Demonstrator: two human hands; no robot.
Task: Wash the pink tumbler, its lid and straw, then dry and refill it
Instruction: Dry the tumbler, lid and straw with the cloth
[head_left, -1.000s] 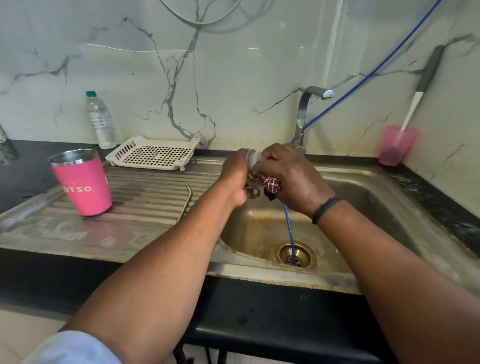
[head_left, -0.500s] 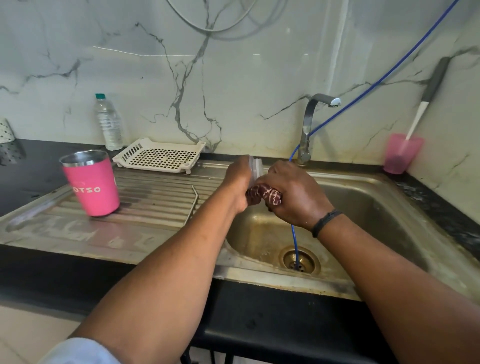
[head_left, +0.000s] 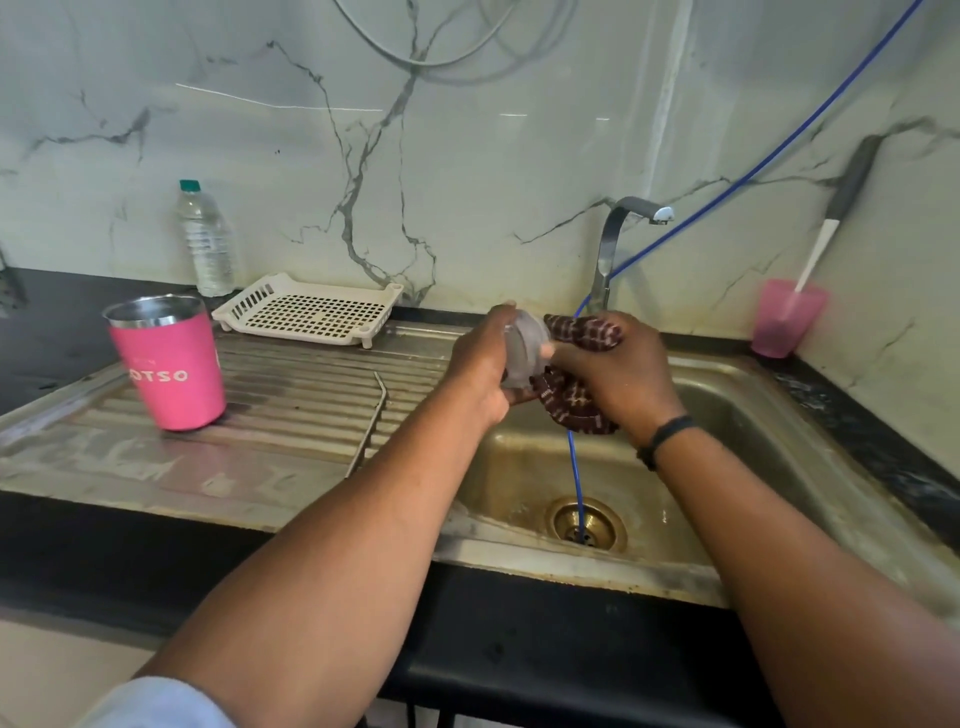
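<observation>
The pink tumbler (head_left: 171, 364) stands upright and open on the steel drainboard at the left. A bent metal straw (head_left: 371, 426) lies on the drainboard ridges to its right. Over the left edge of the sink basin, my left hand (head_left: 480, 369) grips the clear round lid (head_left: 524, 348), which is turned on edge. My right hand (head_left: 618, 379) holds a dark red patterned cloth (head_left: 576, 405) bunched against the lid's face.
A steel tap (head_left: 610, 249) rises behind my hands, and a blue hose (head_left: 576, 467) drops into the drain. A white perforated tray (head_left: 311, 312) and a water bottle (head_left: 205, 241) stand at the back left. A pink cup with a brush (head_left: 787, 317) sits at the right.
The lid has turned in my left hand so more of its round face shows. The cloth has spread out, with one end now above my right hand.
</observation>
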